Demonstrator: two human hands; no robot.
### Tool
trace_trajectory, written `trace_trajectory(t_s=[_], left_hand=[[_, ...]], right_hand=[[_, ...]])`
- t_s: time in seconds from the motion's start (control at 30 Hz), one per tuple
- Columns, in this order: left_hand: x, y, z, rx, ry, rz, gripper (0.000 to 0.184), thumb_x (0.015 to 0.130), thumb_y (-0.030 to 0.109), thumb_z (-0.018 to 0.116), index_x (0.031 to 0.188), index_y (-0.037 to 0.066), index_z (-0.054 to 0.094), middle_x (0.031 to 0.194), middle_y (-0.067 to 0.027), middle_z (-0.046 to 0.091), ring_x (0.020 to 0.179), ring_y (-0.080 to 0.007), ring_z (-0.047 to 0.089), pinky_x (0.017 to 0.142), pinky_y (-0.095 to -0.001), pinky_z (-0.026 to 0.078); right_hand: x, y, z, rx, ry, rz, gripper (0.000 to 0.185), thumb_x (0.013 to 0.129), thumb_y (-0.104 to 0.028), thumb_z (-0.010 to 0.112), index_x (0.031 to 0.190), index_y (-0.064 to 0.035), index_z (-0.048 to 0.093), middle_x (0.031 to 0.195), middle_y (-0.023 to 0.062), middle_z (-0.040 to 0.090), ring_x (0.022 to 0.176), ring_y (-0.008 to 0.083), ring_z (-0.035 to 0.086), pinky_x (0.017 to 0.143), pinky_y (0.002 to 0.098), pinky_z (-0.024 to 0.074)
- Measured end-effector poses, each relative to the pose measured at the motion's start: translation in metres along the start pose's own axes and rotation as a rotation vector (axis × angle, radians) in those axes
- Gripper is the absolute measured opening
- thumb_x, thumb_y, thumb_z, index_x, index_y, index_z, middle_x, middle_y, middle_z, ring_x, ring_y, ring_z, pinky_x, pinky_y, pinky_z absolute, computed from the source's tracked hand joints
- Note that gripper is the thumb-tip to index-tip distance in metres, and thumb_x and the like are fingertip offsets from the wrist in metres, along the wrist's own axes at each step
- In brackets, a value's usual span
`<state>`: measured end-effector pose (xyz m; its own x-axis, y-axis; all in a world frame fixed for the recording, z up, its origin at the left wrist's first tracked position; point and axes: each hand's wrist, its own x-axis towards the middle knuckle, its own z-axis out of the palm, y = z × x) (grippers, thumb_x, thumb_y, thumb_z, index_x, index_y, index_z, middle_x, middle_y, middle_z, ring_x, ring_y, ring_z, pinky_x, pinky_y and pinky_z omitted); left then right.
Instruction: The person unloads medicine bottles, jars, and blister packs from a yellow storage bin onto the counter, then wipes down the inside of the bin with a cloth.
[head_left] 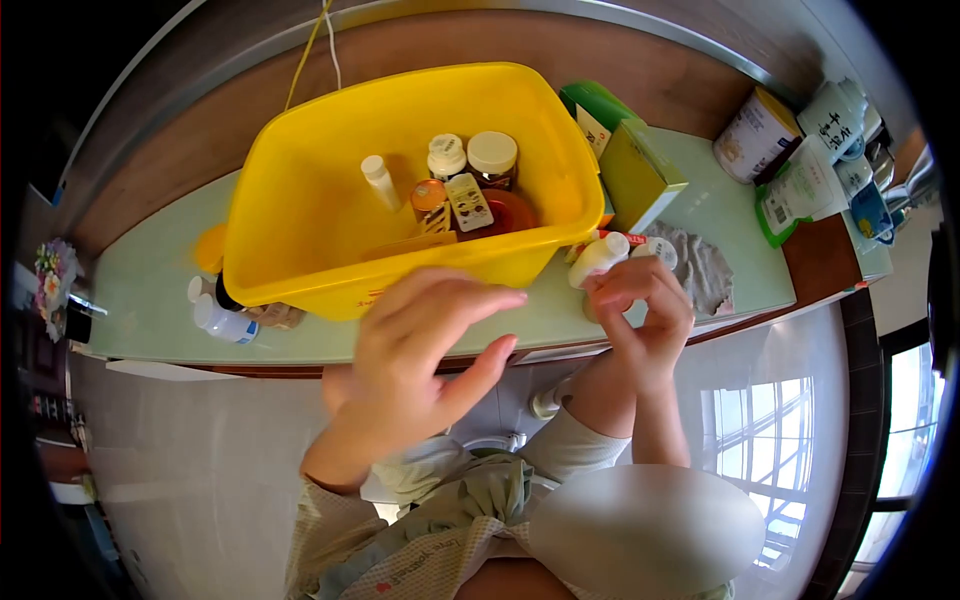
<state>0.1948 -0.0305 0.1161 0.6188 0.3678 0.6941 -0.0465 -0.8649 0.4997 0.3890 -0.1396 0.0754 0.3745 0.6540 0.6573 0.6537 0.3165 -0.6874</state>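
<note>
My left hand (415, 350) is raised in front of the yellow bin (400, 95), its fingers stretched and its thumb apart, with nothing held. At the counter's front edge, my right hand (650, 310) has curled fingers at a small white bottle (600, 260), which is tilted; the fingertips partly cover its lower part. Beside that bottle is another white-lidded container (656, 251), partly hidden by the hand. Inside the bin are a slim white bottle (380, 182), a white-capped bottle (447, 155), a jar with a white lid (493, 152), an orange-topped container (430, 200) and a patterned pack (468, 202).
White bottles (225, 320) lie left of the bin on the counter (150, 300). To the right are a green box (640, 175), a grey cloth (700, 265), a large tin (757, 135) and a green-and-white pouch (800, 193). Cables (308, 55) hang behind the bin.
</note>
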Motion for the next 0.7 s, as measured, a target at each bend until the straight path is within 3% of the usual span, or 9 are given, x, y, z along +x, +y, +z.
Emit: trace_trajectory(t_s=[0.17, 0.27, 0.4, 0.43, 0.53, 0.57, 0.7], left_hand=[[0.025, -0.015, -0.048, 0.220, 0.005, 0.032, 0.022, 0.075, 0.007, 0.070, 0.096, 0.005, 0.065, 0.089, -0.0094, 0.067, 0.083, -0.0293, 0.062, 0.075, -0.0375, 0.050], [0.040, -0.037, -0.069, 0.302, -0.090, -0.045, 0.023, 0.076, 0.006, 0.068, 0.098, 0.005, 0.065, 0.094, -0.0097, 0.067, 0.089, -0.0281, 0.063, 0.081, -0.0354, 0.048], [0.056, -0.081, -0.081, 0.406, -0.328, -0.202, 0.022, 0.078, 0.009, 0.067, 0.100, 0.005, 0.065, 0.098, -0.0081, 0.068, 0.094, -0.0270, 0.063, 0.084, -0.0352, 0.048], [0.058, -0.094, -0.081, 0.430, -0.375, -0.185, 0.021, 0.079, 0.011, 0.066, 0.100, 0.007, 0.066, 0.099, -0.0075, 0.068, 0.095, -0.0264, 0.063, 0.085, -0.0366, 0.049], [0.067, -0.120, -0.076, 0.568, -0.551, -0.241, 0.025, 0.077, 0.015, 0.068, 0.101, 0.009, 0.068, 0.097, -0.0093, 0.069, 0.095, -0.0280, 0.064, 0.085, -0.0385, 0.049], [0.070, -0.125, -0.074, 0.594, -0.575, -0.240, 0.025, 0.077, 0.016, 0.068, 0.101, 0.009, 0.069, 0.096, -0.0098, 0.069, 0.094, -0.0288, 0.064, 0.084, -0.0393, 0.050], [0.083, -0.134, -0.060, 0.700, -0.681, -0.220, 0.027, 0.074, 0.017, 0.068, 0.101, 0.011, 0.071, 0.093, -0.0116, 0.069, 0.091, -0.0313, 0.065, 0.081, -0.0417, 0.051]], right_hand=[[0.054, -0.015, 0.016, 0.024, -0.146, -0.271, 0.016, 0.070, 0.009, 0.068, 0.082, -0.0019, 0.067, 0.084, 0.0086, 0.064, 0.074, 0.0200, 0.062, 0.065, 0.0281, 0.0492], [0.080, -0.027, 0.034, -0.005, -0.248, -0.230, 0.016, 0.070, 0.008, 0.068, 0.083, -0.0014, 0.067, 0.085, 0.0077, 0.064, 0.072, 0.0186, 0.062, 0.064, 0.0296, 0.0506], [0.117, -0.019, 0.061, -0.133, -0.465, -0.271, 0.010, 0.078, -0.005, 0.066, 0.087, -0.0071, 0.069, 0.086, 0.0073, 0.067, 0.073, 0.0221, 0.064, 0.064, 0.0317, 0.0514], [0.127, -0.016, 0.068, -0.210, -0.509, -0.319, 0.011, 0.080, -0.017, 0.066, 0.088, -0.0105, 0.070, 0.088, 0.0070, 0.069, 0.079, 0.0253, 0.065, 0.069, 0.0354, 0.0517], [0.147, -0.001, 0.090, -0.388, -0.627, -0.365, 0.016, 0.079, -0.024, 0.068, 0.089, -0.0120, 0.071, 0.090, 0.0063, 0.069, 0.084, 0.0270, 0.065, 0.074, 0.0390, 0.0514], [0.151, 0.006, 0.099, -0.427, -0.689, -0.326, 0.016, 0.077, -0.019, 0.068, 0.093, -0.0137, 0.071, 0.090, 0.0078, 0.068, 0.085, 0.0283, 0.063, 0.077, 0.0394, 0.0498], [0.168, 0.017, 0.120, -0.674, -1.016, -0.265, 0.023, 0.075, -0.020, 0.067, 0.097, -0.0143, 0.071, 0.088, 0.0111, 0.068, 0.082, 0.0303, 0.064, 0.073, 0.0408, 0.0511]])
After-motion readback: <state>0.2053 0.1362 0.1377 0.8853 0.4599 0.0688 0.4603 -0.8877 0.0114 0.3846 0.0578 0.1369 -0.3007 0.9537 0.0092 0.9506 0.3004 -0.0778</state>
